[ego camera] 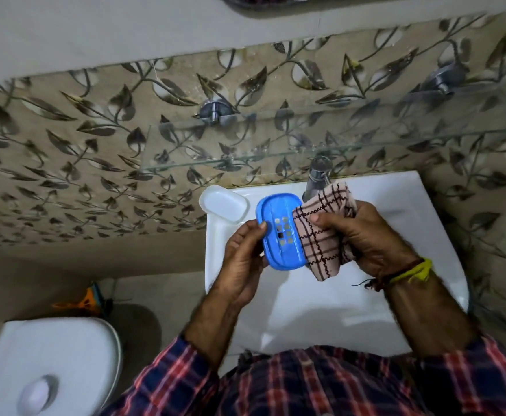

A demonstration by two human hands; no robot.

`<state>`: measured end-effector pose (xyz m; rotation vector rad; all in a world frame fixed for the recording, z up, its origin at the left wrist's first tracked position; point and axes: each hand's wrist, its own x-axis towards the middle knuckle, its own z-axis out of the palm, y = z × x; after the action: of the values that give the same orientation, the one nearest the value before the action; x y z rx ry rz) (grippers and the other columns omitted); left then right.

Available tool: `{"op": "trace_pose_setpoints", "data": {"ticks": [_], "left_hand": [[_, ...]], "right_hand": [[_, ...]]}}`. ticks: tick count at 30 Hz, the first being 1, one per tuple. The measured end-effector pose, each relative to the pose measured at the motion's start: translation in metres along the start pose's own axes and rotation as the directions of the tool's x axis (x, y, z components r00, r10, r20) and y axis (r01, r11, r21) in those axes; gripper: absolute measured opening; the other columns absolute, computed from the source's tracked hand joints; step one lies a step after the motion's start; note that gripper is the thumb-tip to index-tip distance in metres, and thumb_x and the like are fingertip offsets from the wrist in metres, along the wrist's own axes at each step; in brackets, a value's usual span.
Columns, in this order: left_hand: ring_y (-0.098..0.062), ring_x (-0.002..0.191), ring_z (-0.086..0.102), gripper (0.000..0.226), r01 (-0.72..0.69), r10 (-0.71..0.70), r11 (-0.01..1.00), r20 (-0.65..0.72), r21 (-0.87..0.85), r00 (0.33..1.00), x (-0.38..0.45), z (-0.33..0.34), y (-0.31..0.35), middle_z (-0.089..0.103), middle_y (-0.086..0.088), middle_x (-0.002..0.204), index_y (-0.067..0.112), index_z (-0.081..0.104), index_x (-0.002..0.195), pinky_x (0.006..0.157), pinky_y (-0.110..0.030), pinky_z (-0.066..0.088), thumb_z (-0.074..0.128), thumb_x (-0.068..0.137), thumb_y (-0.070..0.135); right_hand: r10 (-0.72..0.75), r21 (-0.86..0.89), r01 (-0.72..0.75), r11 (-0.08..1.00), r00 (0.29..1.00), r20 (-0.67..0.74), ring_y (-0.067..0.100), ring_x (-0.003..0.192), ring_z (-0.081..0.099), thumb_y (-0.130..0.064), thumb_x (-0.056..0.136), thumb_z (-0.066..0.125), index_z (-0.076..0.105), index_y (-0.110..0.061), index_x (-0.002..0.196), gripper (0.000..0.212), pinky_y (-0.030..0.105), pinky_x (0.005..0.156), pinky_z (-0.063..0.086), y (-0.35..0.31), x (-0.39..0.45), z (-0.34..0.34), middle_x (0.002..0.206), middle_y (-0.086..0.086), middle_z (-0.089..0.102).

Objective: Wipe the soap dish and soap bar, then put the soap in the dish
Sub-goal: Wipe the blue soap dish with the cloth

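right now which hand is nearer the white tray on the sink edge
Left. The left hand holds the blue dish just below the white tray; the right hand, gripping the cloth, is farther right.

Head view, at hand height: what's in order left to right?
white tray → left hand → blue soap dish → checked cloth → right hand → yellow wrist thread

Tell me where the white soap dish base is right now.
In the head view, the white soap dish base sits on the back left corner of the sink, just left of the blue tray held in the left hand.
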<state>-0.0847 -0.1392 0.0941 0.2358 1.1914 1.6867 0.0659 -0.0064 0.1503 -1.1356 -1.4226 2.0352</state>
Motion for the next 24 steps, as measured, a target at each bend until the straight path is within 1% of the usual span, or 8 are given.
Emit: {"op": "trace_pose_setpoints", "data": {"ticks": [3,7,11,15,20,22,23,24], "left_hand": [[-0.031,0.114,0.061,0.047,0.051,-0.045,0.997,0.094,-0.063,0.995,-0.007,0.005,-0.004,0.064,-0.021,0.128,0.001,0.060,0.132,0.101,-0.048,0.048,0.059,0.092,0.026],[-0.024,0.109,0.070,0.041,0.152,-0.135,0.981,0.146,-0.118,0.980,-0.010,0.010,-0.011,0.073,-0.013,0.121,0.011,0.075,0.119,0.098,-0.040,0.054,0.054,0.094,0.035],[-0.030,0.128,0.062,0.061,0.200,-0.157,0.963,0.227,-0.179,0.961,-0.010,0.013,-0.021,0.066,-0.016,0.138,0.013,0.069,0.132,0.107,-0.048,0.050,0.048,0.098,0.058],[-0.038,0.143,0.045,0.082,0.249,-0.179,0.945,0.303,-0.212,0.936,-0.008,0.018,-0.027,0.048,-0.023,0.154,0.006,0.046,0.151,0.118,-0.056,0.036,0.053,0.093,0.063],[-0.038,0.145,0.043,0.087,0.298,-0.201,0.927,0.372,-0.227,0.906,-0.006,0.020,-0.030,0.045,-0.023,0.156,0.009,0.041,0.155,0.119,-0.057,0.034,0.055,0.090,0.064],[-0.039,0.145,0.042,0.095,0.312,-0.206,0.919,0.382,-0.240,0.901,-0.008,0.023,-0.027,0.044,-0.022,0.157,0.010,0.040,0.156,0.120,-0.058,0.033,0.068,0.083,0.064],[-0.040,0.147,0.039,0.098,0.315,-0.211,0.913,0.362,-0.259,0.908,-0.008,0.024,-0.026,0.042,-0.022,0.159,0.012,0.040,0.156,0.121,-0.060,0.028,0.072,0.079,0.063],[-0.041,0.149,0.035,0.096,0.306,-0.211,0.910,0.323,-0.279,0.922,-0.007,0.025,-0.024,0.042,-0.021,0.159,0.015,0.041,0.155,0.122,-0.061,0.023,0.071,0.078,0.064]], "right_hand": [[-0.008,0.022,0.007,1.000,0.999,0.052,0.017,0.064,0.075,0.000,0.085,0.072,0.075,-0.010,0.090,0.012,0.030,0.048,0.057,0.004,-0.001,0.010,0.078,0.006,0.078],[-0.007,0.035,0.005,0.999,0.998,0.070,0.018,0.068,0.076,0.001,0.085,0.073,0.071,-0.001,0.105,0.020,0.029,0.053,0.058,0.008,-0.005,0.019,0.082,0.008,0.079],[0.013,0.029,-0.016,0.999,0.996,0.089,0.018,0.069,0.076,-0.001,0.084,0.074,0.073,-0.008,0.099,0.016,0.027,0.053,0.057,0.010,-0.008,0.014,0.082,0.006,0.079],[0.038,0.004,-0.039,0.999,0.994,0.099,0.023,0.078,0.077,0.000,0.083,0.074,0.073,-0.002,0.104,0.022,0.030,0.058,0.059,0.010,-0.008,0.009,0.093,0.013,0.079],[0.047,0.050,-0.052,0.997,0.994,0.102,0.039,0.096,0.073,0.003,0.084,0.071,0.066,0.007,0.115,0.032,0.044,0.079,0.063,0.005,-0.006,0.004,0.107,0.025,0.074],[0.058,0.080,-0.063,0.995,0.996,0.063,0.047,0.099,0.067,0.001,0.084,0.071,0.067,0.008,0.112,0.029,0.059,0.088,0.055,0.002,-0.007,-0.001,0.109,0.032,0.071],[0.057,0.094,-0.062,0.994,0.997,0.053,0.046,0.098,0.065,-0.001,0.084,0.072,0.068,0.008,0.110,0.028,0.064,0.088,0.052,0.000,-0.009,-0.006,0.108,0.033,0.071],[0.039,0.106,-0.044,0.993,0.998,0.051,0.043,0.095,0.067,-0.003,0.083,0.074,0.070,0.005,0.108,0.027,0.056,0.081,0.054,-0.003,-0.011,-0.010,0.104,0.030,0.073]]}}
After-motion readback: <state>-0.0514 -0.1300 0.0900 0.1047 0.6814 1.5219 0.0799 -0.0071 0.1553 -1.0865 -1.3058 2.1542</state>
